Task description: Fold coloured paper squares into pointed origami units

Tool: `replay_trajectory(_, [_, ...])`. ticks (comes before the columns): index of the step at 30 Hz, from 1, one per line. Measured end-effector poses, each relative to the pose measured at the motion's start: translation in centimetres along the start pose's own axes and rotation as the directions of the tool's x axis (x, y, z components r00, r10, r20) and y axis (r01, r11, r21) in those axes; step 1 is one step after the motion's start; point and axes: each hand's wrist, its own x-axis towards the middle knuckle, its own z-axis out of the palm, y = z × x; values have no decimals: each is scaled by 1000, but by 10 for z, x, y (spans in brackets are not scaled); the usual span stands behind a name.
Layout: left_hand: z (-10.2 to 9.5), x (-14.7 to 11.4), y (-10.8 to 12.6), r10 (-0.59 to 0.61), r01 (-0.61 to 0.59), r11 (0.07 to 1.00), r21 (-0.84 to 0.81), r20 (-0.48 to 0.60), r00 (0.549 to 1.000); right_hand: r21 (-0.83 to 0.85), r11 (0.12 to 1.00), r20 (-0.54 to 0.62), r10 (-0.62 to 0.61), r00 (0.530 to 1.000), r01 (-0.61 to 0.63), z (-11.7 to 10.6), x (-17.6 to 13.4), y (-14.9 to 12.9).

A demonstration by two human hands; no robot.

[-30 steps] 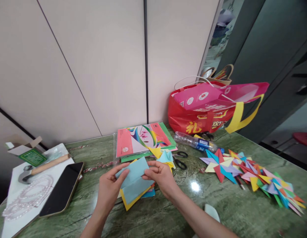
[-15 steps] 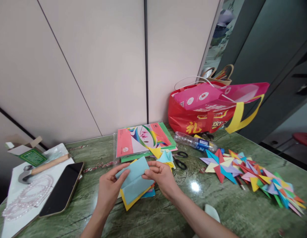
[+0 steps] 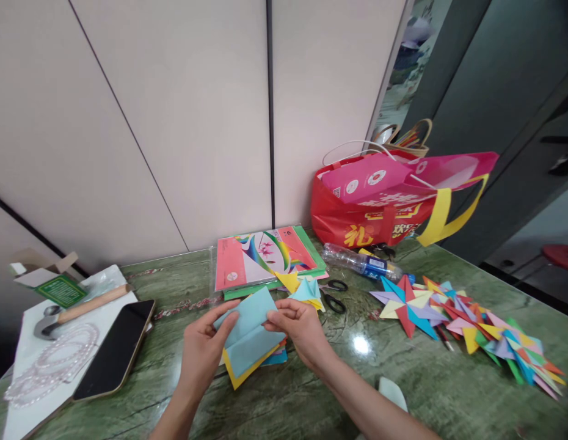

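Note:
A light blue sheet of paper (image 3: 253,319) with a crease across it is held between both hands. My left hand (image 3: 206,342) pinches its left edge, thumb on top. On the right edge, my right hand (image 3: 302,330) grips it between thumb and fingers. Beneath lies a yellow sheet (image 3: 238,379), with more coloured paper (image 3: 278,357) partly hidden under it. Just behind the hands are folded yellow and blue paper pieces (image 3: 306,290). Black-handled scissors (image 3: 334,304) lie beside those pieces, their blades mostly covered.
At the back, a pack of coloured paper (image 3: 265,256) lies before a red bag (image 3: 375,208) and a plastic bottle (image 3: 361,263). Folded paper stars (image 3: 407,305) spread rightward. On the left are a phone (image 3: 116,351), a hammer (image 3: 91,304), beads (image 3: 55,360) and a green box (image 3: 59,288).
The light blue sheet has shifted very slightly; both hands keep nearly the same hold on it. Everything else stays in place.

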Motion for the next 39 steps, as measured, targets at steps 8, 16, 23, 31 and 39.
replay_trajectory(8, [0,1,-1,4,-5,1000,23,23,1000,10,1000,-13,23,1000,-23,0,0,0])
replay_trajectory(16, [-2,2,0,14,-18,998,54,77,997,-114,994,120,14,993,0,-2,1,-1])
replay_trajectory(23, [-1,0,5,54,-64,994,89,114,992,-220,975,212,16,977,32,0,-3,0])
replay_trajectory(31, [2,-3,10,169,-195,967,162,157,973,-264,964,203,83,976,-27,2,-6,-3])
replay_trajectory(39, [4,-6,11,124,-148,973,178,140,982,-259,966,195,37,980,15,5,-7,-7])
